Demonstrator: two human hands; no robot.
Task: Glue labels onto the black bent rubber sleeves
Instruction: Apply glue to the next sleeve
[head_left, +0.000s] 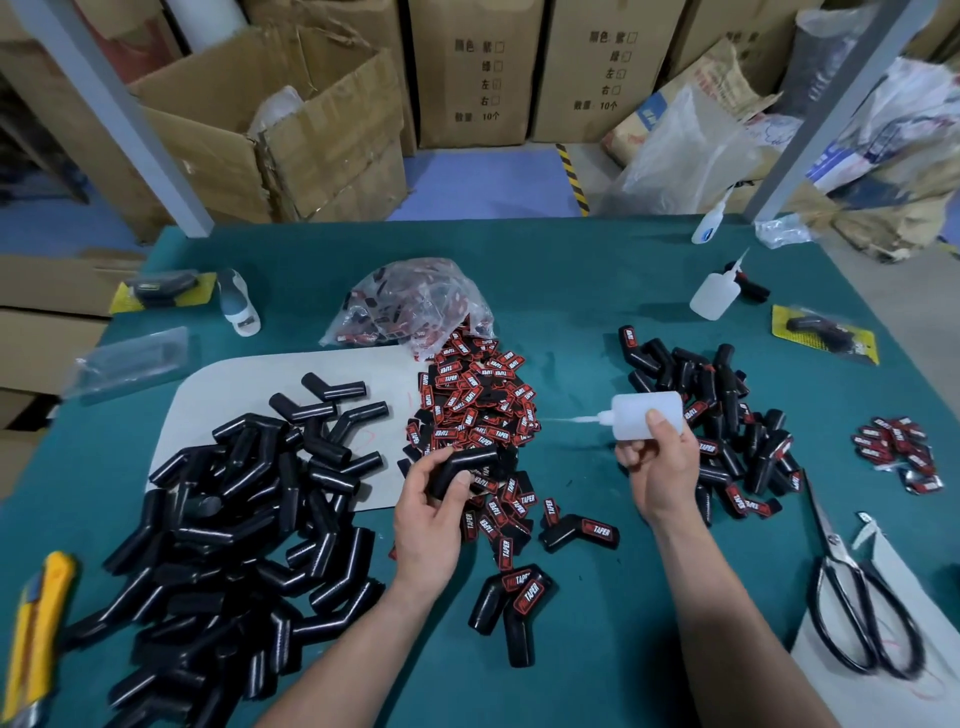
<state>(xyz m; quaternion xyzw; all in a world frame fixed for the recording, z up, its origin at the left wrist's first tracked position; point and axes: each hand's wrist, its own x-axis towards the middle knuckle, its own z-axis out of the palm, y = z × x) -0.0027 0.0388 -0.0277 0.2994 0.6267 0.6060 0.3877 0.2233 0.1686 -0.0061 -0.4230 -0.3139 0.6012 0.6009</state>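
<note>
**Desk:** Where is the sleeve you're working on?

**Operator:** In my left hand (431, 514). Fingers and thumb are curled round one bare bent sleeve (465, 467), lifted just over the near edge of the label heap (478, 410). I judge I hold it bend-up so a clear face meets the glue.

**Desk:** And the right?

**Operator:** My right hand (662, 467) wraps the glue bottle (647, 420). It is tipped sideways, nozzle aimed left at the sleeve, not touching it.

**Desk:** Why that layout?

**Operator:** It reads as a line. The unlabelled pile (234, 519) is on my left, labels are in the middle, and the labelled pile (727, 415) is on my right. Each piece travels one way.

**Desk:** Counts?

**Operator:** Three bottles: mine, a spare bottle (714, 293) and a farther bottle (709, 223), far right on the table (571, 291). One pair of scissors (857, 613), one utility knife (36, 634), one bag of labels (410, 301). The piles are too tangled to count.
</note>
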